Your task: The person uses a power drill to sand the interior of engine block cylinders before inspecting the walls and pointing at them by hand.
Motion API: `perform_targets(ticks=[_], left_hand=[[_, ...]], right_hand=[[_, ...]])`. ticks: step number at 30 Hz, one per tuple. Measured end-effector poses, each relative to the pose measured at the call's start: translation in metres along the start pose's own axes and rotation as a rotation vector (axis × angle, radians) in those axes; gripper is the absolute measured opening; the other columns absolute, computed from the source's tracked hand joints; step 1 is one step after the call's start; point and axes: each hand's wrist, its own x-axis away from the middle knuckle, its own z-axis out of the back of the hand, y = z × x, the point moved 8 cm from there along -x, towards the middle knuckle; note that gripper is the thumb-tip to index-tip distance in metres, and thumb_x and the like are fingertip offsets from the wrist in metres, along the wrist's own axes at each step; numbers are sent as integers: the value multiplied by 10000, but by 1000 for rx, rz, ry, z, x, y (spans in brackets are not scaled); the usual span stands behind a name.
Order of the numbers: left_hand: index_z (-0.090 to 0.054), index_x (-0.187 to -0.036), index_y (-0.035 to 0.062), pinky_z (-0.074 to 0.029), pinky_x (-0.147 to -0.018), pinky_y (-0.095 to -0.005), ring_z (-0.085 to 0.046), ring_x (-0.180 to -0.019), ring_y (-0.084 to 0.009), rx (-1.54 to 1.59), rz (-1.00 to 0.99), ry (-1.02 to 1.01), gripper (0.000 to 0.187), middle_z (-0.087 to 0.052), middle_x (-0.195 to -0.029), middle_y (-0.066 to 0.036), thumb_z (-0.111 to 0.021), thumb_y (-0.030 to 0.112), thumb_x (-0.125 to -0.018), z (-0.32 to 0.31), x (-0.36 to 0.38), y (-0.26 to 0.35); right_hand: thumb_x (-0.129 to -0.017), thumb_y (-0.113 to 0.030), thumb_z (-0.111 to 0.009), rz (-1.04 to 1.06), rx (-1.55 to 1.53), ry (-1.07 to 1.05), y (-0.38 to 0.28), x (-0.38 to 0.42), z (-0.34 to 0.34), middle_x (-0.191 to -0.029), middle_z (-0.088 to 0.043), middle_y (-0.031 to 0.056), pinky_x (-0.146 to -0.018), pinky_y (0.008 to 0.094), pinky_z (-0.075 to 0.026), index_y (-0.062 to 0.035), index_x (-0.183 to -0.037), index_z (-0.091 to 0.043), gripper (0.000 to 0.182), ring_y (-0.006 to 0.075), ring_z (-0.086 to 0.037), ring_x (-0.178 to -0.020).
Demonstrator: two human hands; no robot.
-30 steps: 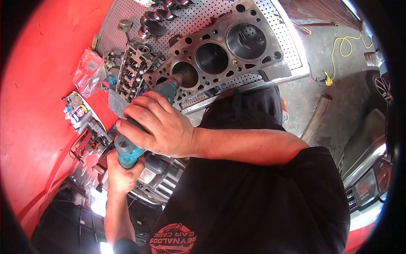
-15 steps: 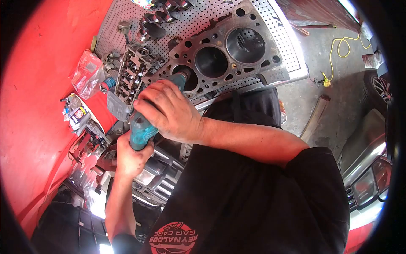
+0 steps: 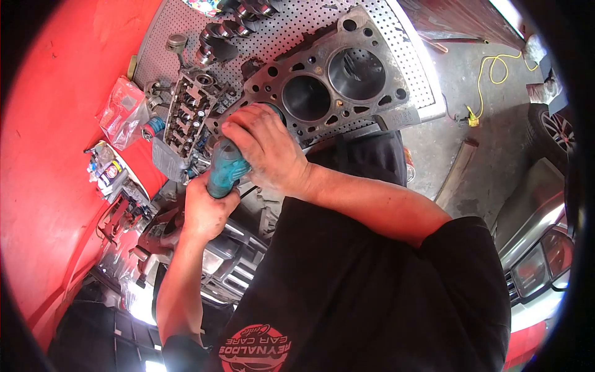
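Observation:
A teal power drill (image 3: 227, 168) points down toward the left cylinder bore of a grey engine block (image 3: 365, 109). My left hand (image 3: 209, 208) is wrapped round the rear of the drill, low in the view. My right hand (image 3: 266, 146) lies over the top of the drill body, fingers curled round it. Its front end and most of that bore are hidden behind my right hand. Two other open bores show to the right. Left of the drill stands a cylinder head (image 3: 189, 115) with its valve springs exposed.
The block rests on a perforated metal table (image 3: 424, 80). Behind it lie a crankshaft (image 3: 218, 46) and a piston (image 3: 176, 43). A plastic bag (image 3: 122, 111) sits by the red wall. At right are a yellow cord (image 3: 489, 71), a wooden plank (image 3: 457, 170) and a car (image 3: 533, 248).
Both hands have pushed the drill up and to the right in the view, toward the block. The left bore, partly visible before, is now mostly covered.

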Motion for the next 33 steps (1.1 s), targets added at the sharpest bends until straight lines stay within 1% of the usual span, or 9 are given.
perform_targets(ticks=[6, 14, 18, 21, 24, 25, 28, 32, 33], left_hand=[[-627, -845, -8, -466, -626, -300, -515, -643, -89, 2, 22, -22, 128, -585, -681, -14, -655, 69, -746, -2, -2, 3], [-623, -829, -4, -465, -626, -290, -525, -638, -89, 15, 37, -37, 117, -593, -682, -13, -660, 66, -742, 0, -6, -1], [-630, -857, -5, -468, -631, -290, -528, -645, -86, 29, -26, -9, 129, -595, -690, -3, -675, 62, -756, 3, 2, 0], [-648, -892, -8, -477, -650, -291, -549, -681, -87, 64, -2, -23, 142, -613, -719, -3, -690, 49, -768, 10, 23, 1], [-657, -903, -5, -484, -668, -291, -564, -712, -87, 85, 3, 10, 135, -638, -767, -8, -684, 28, -775, 21, 47, 2], [-661, -918, -2, -490, -690, -291, -574, -730, -90, 110, 12, -2, 141, -655, -807, -11, -674, 9, -779, 23, 55, 1], [-668, -933, 1, -495, -709, -290, -586, -741, -92, 138, 53, -16, 158, -663, -816, -11, -670, -10, -776, 34, 73, -2], [-657, -1070, -3, -515, -804, -296, -634, -851, -113, 155, 20, 95, 320, -690, -919, -29, -659, -33, -751, 50, 96, 3], [-625, -1162, -3, -514, -846, -303, -641, -910, -128, 150, 79, 87, 426, -693, -996, -45, -664, -22, -738, 54, 100, -6]], right_hand=[[-762, -110, -638, -18, 21, 8, 5, 1, 1, -1173, -529, 163, -1044, 555, -431, -38, -1319, -490, 582, 355, -557, -1118], [-742, -102, -659, -25, -14, 14, 7, 0, -1, -1180, -528, 160, -1038, 565, -425, -45, -1316, -495, 599, 373, -549, -1120], [-740, -109, -661, -41, -23, 1, -2, -2, 1, -1171, -533, 159, -1034, 563, -428, -50, -1293, -509, 576, 374, -550, -1117], [-625, -32, -729, 5, -46, 17, -24, -6, 3, -1207, -537, 171, -1008, 559, -445, -40, -1294, -497, 709, 385, -558, -1103], [-692, -60, -700, 18, -49, 5, -48, -13, 5, -1175, -554, 154, -987, 546, -465, -41, -1253, -532, 586, 360, -578, -1073], [-739, -100, -676, 12, -36, 2, -54, -16, 6, -1156, -560, 140, -973, 531, -474, -57, -1209, -571, 484, 340, -584, -1060], [-756, -127, -675, 30, -14, 18, -74, -21, 3, -1153, -565, 129, -961, 515, -479, -78, -1191, -591, 446, 323, -586, -1053], [-788, -185, -656, 54, -39, 50, -95, -26, 3, -1167, -573, 119, -950, 515, -478, -112, -1204, -600, 426, 309, -587, -1042], [-799, -209, -644, 66, -38, 51, -99, -26, 2, -1171, -572, 121, -941, 518, -480, -121, -1214, -598, 427, 307, -591, -1035]])
